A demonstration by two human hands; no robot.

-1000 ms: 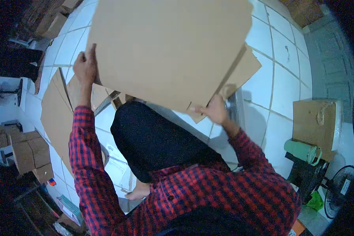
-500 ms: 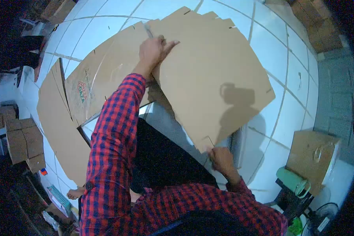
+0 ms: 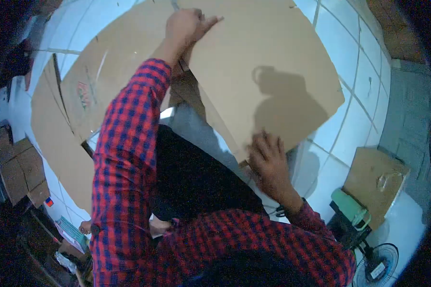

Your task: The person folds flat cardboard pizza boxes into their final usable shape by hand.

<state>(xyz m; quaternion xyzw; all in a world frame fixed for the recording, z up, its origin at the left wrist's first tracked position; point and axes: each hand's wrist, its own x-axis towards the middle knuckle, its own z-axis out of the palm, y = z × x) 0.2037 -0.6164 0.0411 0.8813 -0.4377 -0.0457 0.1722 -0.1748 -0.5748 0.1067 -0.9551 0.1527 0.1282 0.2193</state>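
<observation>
A large brown cardboard sheet (image 3: 225, 62) lies before me, its near corner pointing toward my body. My left hand (image 3: 184, 26) is at its left edge, fingers curled and thumb stretched out over the sheet. A thin grey strip (image 3: 175, 5) shows just beyond that fist; what the fingers hold is hidden. Flat on the near corner rests my right hand (image 3: 270, 165), fingers apart and slightly blurred. To the left is another cardboard piece (image 3: 124, 62) with red and green print, beside a further cardboard flap (image 3: 52, 124).
White floor tiles (image 3: 337, 43) surround the cardboard. On the right are a cardboard box (image 3: 373, 184), a green cylindrical item (image 3: 349, 205) and a fan (image 3: 378, 265). Brown boxes (image 3: 21, 167) stand at the left. My dark-clothed leg (image 3: 196, 177) is below the sheet.
My right hand has gone from a closed grip at the near corner to lying spread on the sheet. The view has shifted, so the cardboard sits higher; my left hand stays at the same edge.
</observation>
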